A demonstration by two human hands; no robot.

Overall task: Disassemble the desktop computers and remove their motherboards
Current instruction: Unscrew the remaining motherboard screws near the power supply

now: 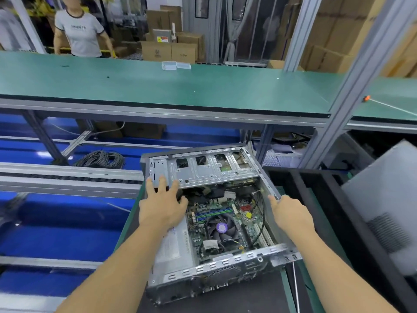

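One open desktop computer case [209, 213] at 6 o'clock, w/ one motherboard [228, 224] and one cooling fan [222, 227] inside. Two hands: left hand [161, 205], right hand [291, 216]. One cable coil [100, 159] at 9 o'clock. One person [81, 28] at 11 o'clock. Approx. six cardboard boxes [168, 50] at 12 o'clock.

Left hand [161, 205] spread on the drive cage [198, 170] — right hand [291, 214] touching the open computer case's [225, 265] side wall, motherboard [225, 222] exposed.
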